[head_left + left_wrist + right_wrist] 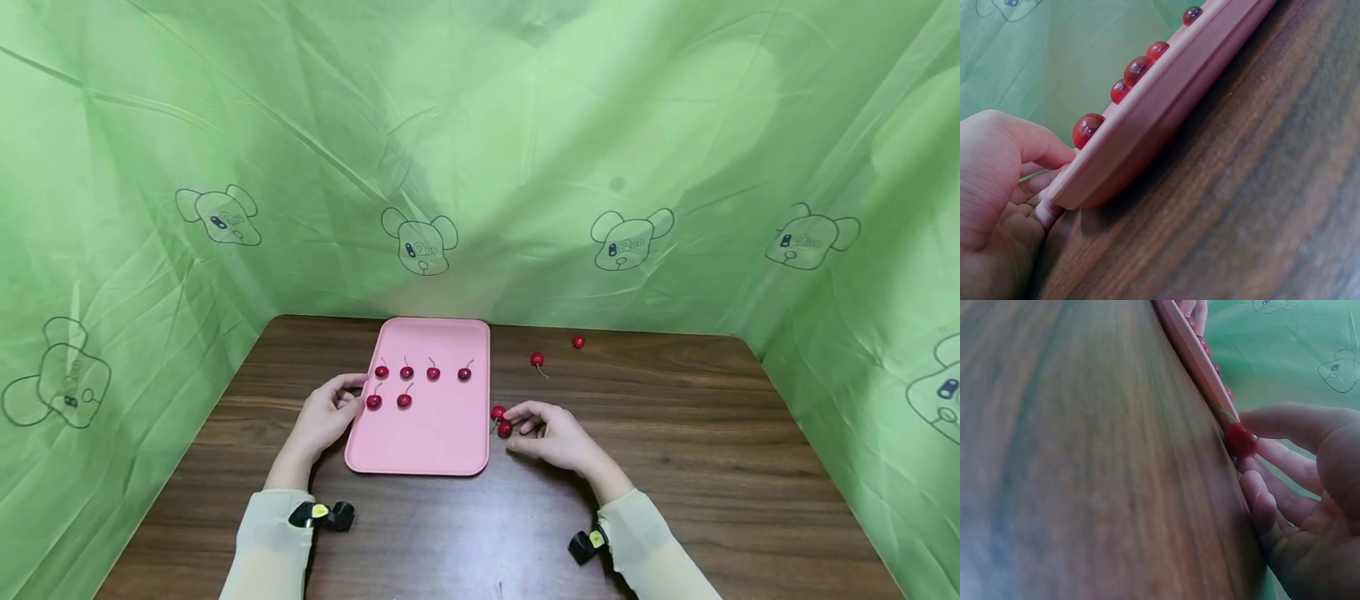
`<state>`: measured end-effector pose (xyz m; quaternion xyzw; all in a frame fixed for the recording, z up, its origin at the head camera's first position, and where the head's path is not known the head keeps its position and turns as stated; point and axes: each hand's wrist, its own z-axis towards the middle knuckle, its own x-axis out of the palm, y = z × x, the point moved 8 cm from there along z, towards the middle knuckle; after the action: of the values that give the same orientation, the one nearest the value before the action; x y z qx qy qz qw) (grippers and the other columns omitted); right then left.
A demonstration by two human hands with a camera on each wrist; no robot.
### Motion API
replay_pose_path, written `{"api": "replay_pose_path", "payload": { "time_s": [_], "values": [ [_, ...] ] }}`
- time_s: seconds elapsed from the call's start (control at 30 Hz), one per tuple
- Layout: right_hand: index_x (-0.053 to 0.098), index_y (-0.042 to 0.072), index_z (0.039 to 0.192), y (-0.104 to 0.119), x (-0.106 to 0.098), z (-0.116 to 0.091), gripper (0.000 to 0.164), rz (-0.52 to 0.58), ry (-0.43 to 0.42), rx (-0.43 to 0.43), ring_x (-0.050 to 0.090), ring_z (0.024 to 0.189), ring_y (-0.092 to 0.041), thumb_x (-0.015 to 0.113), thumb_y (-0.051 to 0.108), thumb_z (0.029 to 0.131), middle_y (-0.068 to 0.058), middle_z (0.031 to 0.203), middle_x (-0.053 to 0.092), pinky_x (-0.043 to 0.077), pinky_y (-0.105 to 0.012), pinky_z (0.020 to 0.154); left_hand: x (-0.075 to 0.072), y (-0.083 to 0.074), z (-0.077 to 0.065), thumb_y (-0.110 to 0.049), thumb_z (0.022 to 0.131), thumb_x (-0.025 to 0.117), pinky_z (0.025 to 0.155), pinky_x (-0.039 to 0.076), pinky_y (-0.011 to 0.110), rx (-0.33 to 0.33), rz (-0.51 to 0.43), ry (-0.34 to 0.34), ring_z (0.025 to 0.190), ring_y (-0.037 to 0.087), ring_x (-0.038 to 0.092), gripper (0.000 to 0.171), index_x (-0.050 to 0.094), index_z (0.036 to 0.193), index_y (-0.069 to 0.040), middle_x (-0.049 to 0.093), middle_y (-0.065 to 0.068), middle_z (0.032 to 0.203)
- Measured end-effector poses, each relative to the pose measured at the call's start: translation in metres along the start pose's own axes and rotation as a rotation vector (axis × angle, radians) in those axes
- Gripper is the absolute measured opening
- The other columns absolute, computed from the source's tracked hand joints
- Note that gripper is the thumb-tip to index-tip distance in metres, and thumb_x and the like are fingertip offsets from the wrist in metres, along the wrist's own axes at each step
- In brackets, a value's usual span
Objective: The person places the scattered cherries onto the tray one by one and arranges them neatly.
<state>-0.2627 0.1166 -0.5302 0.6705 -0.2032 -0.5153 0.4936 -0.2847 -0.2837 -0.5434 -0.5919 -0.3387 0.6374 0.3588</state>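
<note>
My left hand (324, 419) grips the left rim of a pink tray (431, 446), thumb on top and fingers tucked underneath. Several red cherries (433, 373) with stems lie on the tray, four across the back and two in front of them on the left. Just off the tray's right edge, two more cherries (505, 429) sit close together on the table. My right hand (553, 435) is at these two, thumb and fingers spread beside them. In the right wrist view the fingertips are right at one cherry (1241, 440), whose stem leans on the tray's side.
Farther back on the right, one cherry (537, 359) lies on the brown wooden table (660, 417), and another cherry (578, 342) is near the back edge. A green curtain (517, 167) with bear-head prints surrounds the table at the back and sides.
</note>
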Motion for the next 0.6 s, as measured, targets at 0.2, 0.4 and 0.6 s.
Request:
{"api": "replay_pose_path", "payload": {
  "time_s": [0.2, 0.4, 0.6],
  "values": [
    [0.079, 0.011, 0.121, 0.0015, 0.0010, -0.0005, 0.035, 0.004, 0.015, -0.006, 0.069, 0.100, -0.026, 0.092, 0.018, 0.089, -0.003, 0.112, 0.078, 0.052, -0.025, 0.078, 0.0004, -0.0027, -0.0009, -0.006, 0.104, 0.071, 0.072, 0.050, 0.024, 0.002, 0.014, 0.006, 0.089, 0.021, 0.060, 0.039, 0.069, 0.142, -0.004, 0.070, 0.014, 0.104],
    [0.079, 0.013, 0.122, 0.0032, 0.0024, -0.0006, 0.035, -0.014, 0.011, -0.013, 0.069, 0.099, -0.023, 0.091, 0.017, 0.090, 0.000, 0.111, 0.078, 0.052, -0.026, 0.078, 0.0001, -0.0022, -0.0004, -0.004, 0.103, 0.070, 0.071, 0.050, 0.024, 0.002, 0.010, 0.000, 0.087, 0.022, 0.060, 0.039, 0.069, 0.141, -0.004, 0.069, 0.014, 0.102],
    [0.079, 0.013, 0.123, 0.0020, 0.0032, -0.0003, 0.035, -0.033, -0.007, -0.020, 0.068, 0.095, -0.020, 0.091, 0.016, 0.090, -0.001, 0.107, 0.077, 0.054, -0.026, 0.079, 0.0002, -0.0012, 0.0008, -0.004, 0.103, 0.071, 0.073, 0.051, 0.023, 0.006, 0.004, -0.002, 0.089, 0.022, 0.061, 0.038, 0.069, 0.141, -0.004, 0.070, 0.015, 0.106]
  ]
}}
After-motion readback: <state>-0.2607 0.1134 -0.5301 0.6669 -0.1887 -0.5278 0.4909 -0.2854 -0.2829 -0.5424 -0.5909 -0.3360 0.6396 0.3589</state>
